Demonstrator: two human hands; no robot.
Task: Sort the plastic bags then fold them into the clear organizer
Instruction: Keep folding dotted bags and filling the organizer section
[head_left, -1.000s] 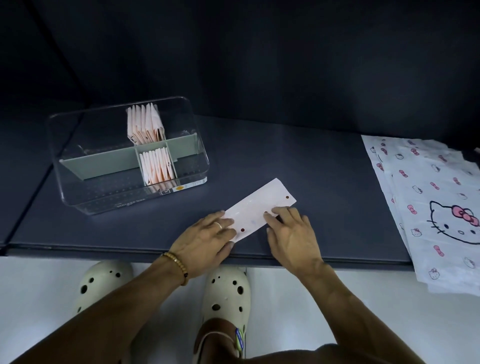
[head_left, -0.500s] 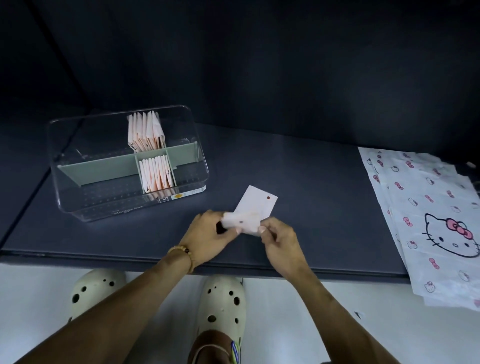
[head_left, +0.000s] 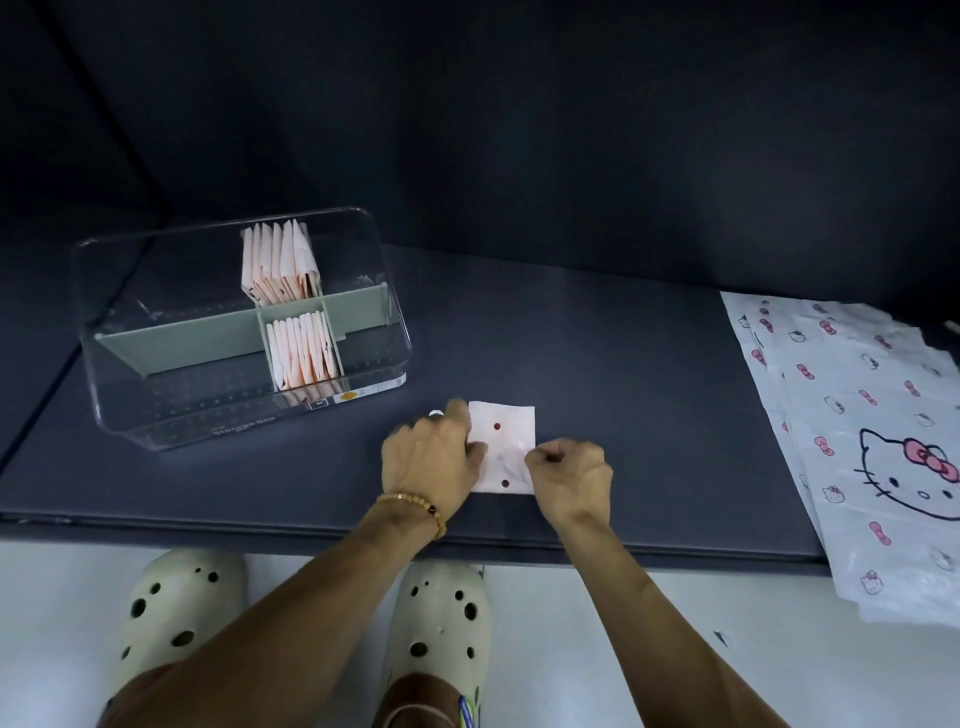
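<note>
White folded bag (head_left: 502, 453) lies flat (table-top), left hand (head_left: 434, 457) pressing its edge, right hand's (head_left: 569, 475) grip pinching it.

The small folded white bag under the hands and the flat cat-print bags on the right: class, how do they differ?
The small folded white bag is a compact rectangle; the flat cat-print bags lie unfolded, spread wide and overlapping. The folded one shows only small red dots; the flat ones show cat faces and pink bows. The left hand and right hand touch the folded bag; nothing touches the flat ones. Both are white and lie on the dark table.
</note>
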